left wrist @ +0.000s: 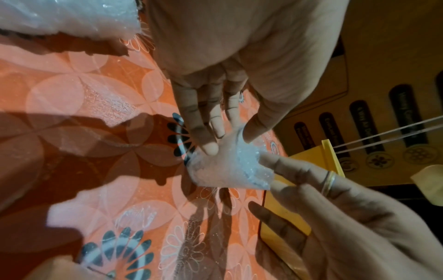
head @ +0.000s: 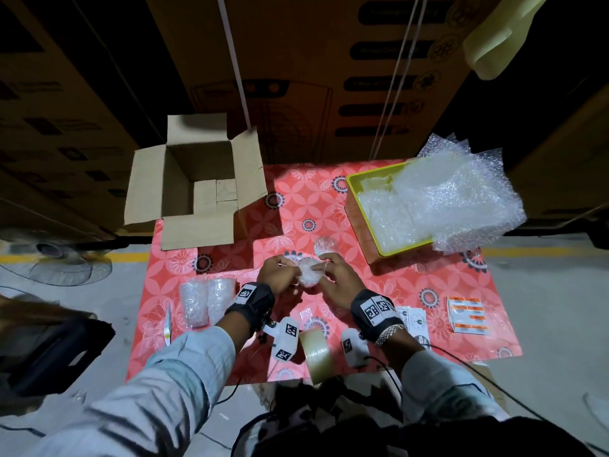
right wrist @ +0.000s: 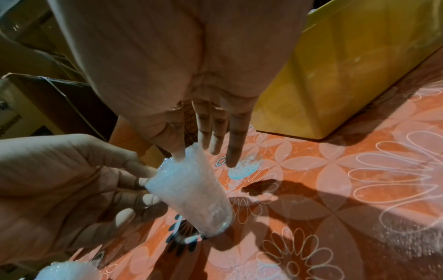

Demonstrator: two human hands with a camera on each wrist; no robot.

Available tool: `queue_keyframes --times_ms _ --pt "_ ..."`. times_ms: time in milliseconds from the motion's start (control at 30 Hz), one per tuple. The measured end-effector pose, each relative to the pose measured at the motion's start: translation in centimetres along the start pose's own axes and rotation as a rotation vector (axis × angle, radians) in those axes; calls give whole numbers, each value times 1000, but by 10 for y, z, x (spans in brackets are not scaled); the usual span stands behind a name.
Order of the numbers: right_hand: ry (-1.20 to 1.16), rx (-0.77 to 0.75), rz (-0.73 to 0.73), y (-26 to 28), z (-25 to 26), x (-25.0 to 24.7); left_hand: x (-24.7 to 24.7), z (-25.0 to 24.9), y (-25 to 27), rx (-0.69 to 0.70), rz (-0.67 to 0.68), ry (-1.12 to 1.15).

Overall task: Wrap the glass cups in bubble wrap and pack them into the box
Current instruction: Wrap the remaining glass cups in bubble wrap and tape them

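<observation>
A glass cup wrapped in bubble wrap (head: 309, 275) stands tilted on the red flowered tablecloth (head: 296, 209) between both hands. My left hand (head: 280, 275) grips its upper side with thumb and curled fingertips (right wrist: 143, 181). My right hand (head: 334, 275) keeps its fingers straight, and its thumb (right wrist: 178, 154) presses the loose wrap at the cup's mouth (right wrist: 191, 153). Two more wrapped cups (head: 206, 300) stand at the left. The open cardboard box (head: 197, 179) sits at the far left corner, seemingly holding only flat cardboard pieces.
A yellow tray (head: 362, 189) piled with bubble wrap sheets (head: 454, 199) stands at the far right. A small clear item (head: 324, 246) lies just beyond the hands. A tape roll (head: 318, 351), a sticker sheet (head: 412, 319) and orange labels (head: 466, 313) lie near me. Large cartons rise behind the table.
</observation>
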State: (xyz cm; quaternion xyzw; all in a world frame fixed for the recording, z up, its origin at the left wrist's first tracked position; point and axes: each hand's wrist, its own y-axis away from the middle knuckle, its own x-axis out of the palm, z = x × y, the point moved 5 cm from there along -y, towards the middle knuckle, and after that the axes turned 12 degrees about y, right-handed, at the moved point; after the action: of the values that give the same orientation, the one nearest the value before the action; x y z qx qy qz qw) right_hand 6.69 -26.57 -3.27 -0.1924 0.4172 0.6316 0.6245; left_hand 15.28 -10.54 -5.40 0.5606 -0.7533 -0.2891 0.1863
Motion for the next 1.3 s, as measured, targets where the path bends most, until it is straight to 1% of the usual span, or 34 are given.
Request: queue_keyframes --times_ms 133,267,333,433,467,567,600,667,700,767,867,1033,1133,1200,1233,1300 --pt "-74 -2 -82 10 -2 -8 -8 1 3 6 -1 70" --pt "-88 -41 -115 18 2 -12 -11 1 13 -2 17 139" --pt "-104 -45 -136 27 6 -15 -15 3 18 12 33 122" --pt "-182 -46 -170 56 8 -20 -23 9 27 64 81 61" --pt "-177 -30 -142 67 8 -18 -27 15 29 74 97 20" --pt "-130 75 48 101 4 1 -38 43 37 78 143 -96" --pt "-102 80 57 110 2 11 -40 54 41 61 158 -109" --pt "17 36 31 123 -1 32 -42 78 47 -18 168 -87" --pt "23 45 66 128 -2 44 -42 89 52 -67 178 -44" --pt "-38 123 149 134 -3 60 -40 108 57 -142 223 20" --pt "-93 176 170 135 -5 71 -37 125 60 -183 267 50" --pt "-111 144 5 147 -12 73 -23 139 73 -289 244 180" --pt "-222 179 -26 150 -15 81 -16 147 70 -288 180 165" --pt "-362 216 3 147 -9 82 -9 142 69 -286 135 123" --pt "-495 263 37 147 -6 83 -8 135 68 -260 108 50" --pt "-793 344 69 148 2 83 -10 122 66 -181 18 -189"
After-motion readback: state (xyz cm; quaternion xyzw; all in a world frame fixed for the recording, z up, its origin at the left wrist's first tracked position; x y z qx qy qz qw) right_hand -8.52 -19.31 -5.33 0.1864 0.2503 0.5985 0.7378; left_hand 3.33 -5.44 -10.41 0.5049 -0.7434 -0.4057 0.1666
